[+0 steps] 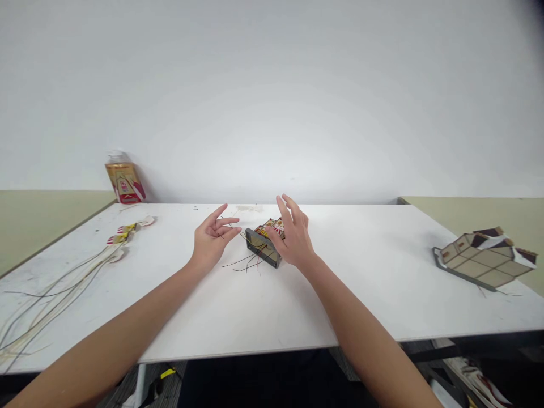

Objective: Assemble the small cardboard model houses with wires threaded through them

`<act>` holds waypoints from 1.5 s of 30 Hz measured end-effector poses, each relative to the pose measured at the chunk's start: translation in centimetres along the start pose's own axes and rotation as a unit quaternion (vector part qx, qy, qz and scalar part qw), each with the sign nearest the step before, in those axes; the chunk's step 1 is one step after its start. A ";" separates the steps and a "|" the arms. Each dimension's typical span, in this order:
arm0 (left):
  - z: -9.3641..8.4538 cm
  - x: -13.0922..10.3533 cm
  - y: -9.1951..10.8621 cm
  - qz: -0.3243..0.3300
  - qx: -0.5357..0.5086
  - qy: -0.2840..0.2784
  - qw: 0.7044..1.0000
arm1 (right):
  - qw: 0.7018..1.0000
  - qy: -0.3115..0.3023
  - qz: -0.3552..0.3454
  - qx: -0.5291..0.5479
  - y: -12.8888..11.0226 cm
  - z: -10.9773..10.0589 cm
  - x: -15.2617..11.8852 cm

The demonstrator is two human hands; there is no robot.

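Observation:
A small model building with a red and yellow front and a dark grey base (263, 249) lies tipped on the white table, its underside turned toward me. Several thin dark wires and a red one (249, 263) trail from that underside. My left hand (211, 235) is raised just left of the model, fingers spread, with a thin dark wire passing among them; whether the fingers grip it is unclear. My right hand (293, 232) is at the model's right side, fingers apart, its thumb over or against the model.
A larger beige model building (488, 260) rests on a grey base at the table's right. A gold and red bottle (125, 180) stands at the back left. Small yellow and red pieces (121, 233) with long wires (59, 294) lie along the left side of the white table (361, 306).

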State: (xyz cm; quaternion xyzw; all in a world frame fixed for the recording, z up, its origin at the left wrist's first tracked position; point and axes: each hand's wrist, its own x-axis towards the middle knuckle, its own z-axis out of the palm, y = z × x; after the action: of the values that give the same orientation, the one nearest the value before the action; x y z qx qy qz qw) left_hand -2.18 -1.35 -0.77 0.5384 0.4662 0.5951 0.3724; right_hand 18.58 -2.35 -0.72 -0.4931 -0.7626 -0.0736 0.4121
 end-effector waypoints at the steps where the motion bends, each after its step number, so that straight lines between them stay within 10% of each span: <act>1: 0.0 0.0 0.1 -0.001 0.002 0.001 1.000 | 1.000 0.001 0.000 0.002 0.0 0.0 0.0; 45: -0.4 0.2 -0.6 0.046 0.031 -0.026 0.998 | 0.999 0.035 -0.019 0.014 -0.2 -0.5 0.1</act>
State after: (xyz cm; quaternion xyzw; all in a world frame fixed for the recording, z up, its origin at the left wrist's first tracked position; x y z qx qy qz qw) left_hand -2.66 -1.09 -1.28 0.5859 0.4493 0.5827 0.3396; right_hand 18.65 -2.62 -0.27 -0.4697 -0.7579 -0.0876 0.4442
